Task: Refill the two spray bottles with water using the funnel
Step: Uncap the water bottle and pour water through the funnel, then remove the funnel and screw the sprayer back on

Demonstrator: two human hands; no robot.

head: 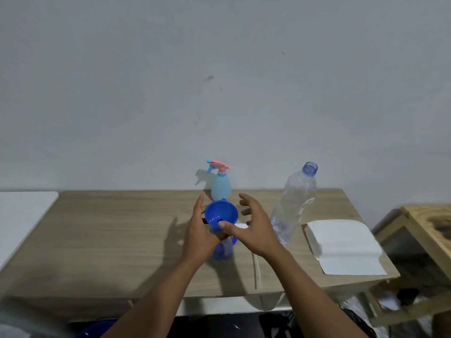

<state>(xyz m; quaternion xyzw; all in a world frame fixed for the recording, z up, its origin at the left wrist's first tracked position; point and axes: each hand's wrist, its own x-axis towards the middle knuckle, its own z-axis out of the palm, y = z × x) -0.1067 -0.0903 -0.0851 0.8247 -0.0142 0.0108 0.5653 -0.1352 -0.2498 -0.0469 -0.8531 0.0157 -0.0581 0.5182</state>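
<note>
**A:** Where's the funnel (220,214)?

**B:** Seated in the blue bottle (223,250), which the left hand (199,230) grips round the neck. The right hand (253,228) is spread wide, holding nothing, with only its thumb touching the funnel's rim.

**A:** What's the risk?

**B:** The funnel looks loosely seated, so a thumb nudge could tip it. The water bottle (292,203), just beyond the right fingers, stands uncapped. A knock would likely spill it.

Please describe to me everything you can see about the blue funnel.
The blue funnel looks like glossy plastic: a wide round bowl, a small tab on the far rim, a hole at the bottom. It sits mouth up on the blue bottle, which the left hand grips. The right hand rests its thumb on the near rim.
</note>
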